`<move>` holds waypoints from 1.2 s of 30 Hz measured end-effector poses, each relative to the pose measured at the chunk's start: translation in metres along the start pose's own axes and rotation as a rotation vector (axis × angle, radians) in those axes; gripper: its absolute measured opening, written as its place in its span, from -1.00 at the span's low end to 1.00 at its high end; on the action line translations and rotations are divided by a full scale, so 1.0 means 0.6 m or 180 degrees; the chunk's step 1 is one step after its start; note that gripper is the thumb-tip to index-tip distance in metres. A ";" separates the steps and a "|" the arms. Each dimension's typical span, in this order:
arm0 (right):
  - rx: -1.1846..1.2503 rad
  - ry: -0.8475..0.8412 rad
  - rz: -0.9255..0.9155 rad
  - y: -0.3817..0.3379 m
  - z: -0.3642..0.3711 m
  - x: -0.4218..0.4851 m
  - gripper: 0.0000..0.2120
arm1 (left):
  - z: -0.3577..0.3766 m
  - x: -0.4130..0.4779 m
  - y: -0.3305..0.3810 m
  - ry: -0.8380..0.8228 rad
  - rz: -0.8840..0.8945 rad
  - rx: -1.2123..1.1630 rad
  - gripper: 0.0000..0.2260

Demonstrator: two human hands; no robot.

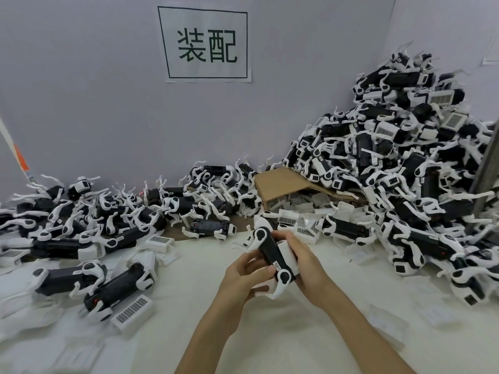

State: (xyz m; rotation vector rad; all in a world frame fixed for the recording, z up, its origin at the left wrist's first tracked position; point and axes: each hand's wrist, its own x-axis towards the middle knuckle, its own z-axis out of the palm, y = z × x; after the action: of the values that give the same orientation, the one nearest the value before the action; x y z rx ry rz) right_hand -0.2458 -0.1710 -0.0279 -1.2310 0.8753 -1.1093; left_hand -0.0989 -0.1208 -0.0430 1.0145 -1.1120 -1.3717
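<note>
A: Status on the toy dog [266, 252]?
B: Held up over the bench [216, 333], mid-frame, tilted, far end pointing away from the person, one white leg hanging off the near end. Not resting on anything.
A: Hands?
B: Both clamped on it: left hand [244, 276] cupped under the black body with thumb on the near side, looks like the support grip. Then right hand [305, 261] wrapped over a white cover [287, 252] lying against the body's right side, probably pressing it home.
A: Seated?
B: Cannot tell. Joint hidden under the right fingers.
A: Why in the air?
B: Likely to squeeze from both sides. Legs sticking out all round, so no flat face to lay down.
A: Stock?
B: Same dogs in a tall pile [391, 157] at right against the wall, and in a lower pile [81, 211] at left. Between them a torn cardboard box [283, 182] with white covers spilling out under it. Also a loose barcode cover [132, 310] near left, within reach. Unclear which heap is input and which is done.
A: Anything else?
B: Paper sign [205, 44] on the wall straight ahead, two printed characters.
</note>
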 end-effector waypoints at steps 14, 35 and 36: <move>0.0393 -0.0190 0.0676 0.006 -0.008 0.004 -0.48 | 0.008 -0.002 -0.004 -0.0027 -0.0063 0.0494 -0.71; -0.0310 -0.0730 -0.0119 0.000 0.003 -0.011 -0.58 | 0.018 -0.005 -0.001 0.0147 0.0353 0.0616 -0.68; -0.0363 -0.0771 -0.0122 0.000 0.003 -0.012 -0.59 | 0.018 -0.005 -0.001 0.0146 0.0355 0.0592 -0.67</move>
State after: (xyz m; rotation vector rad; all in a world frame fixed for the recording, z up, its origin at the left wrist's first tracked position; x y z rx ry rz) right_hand -0.2460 -0.1639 -0.0282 -1.4483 0.7403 -0.9266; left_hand -0.1090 -0.1171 -0.0411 1.0944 -1.2600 -1.1671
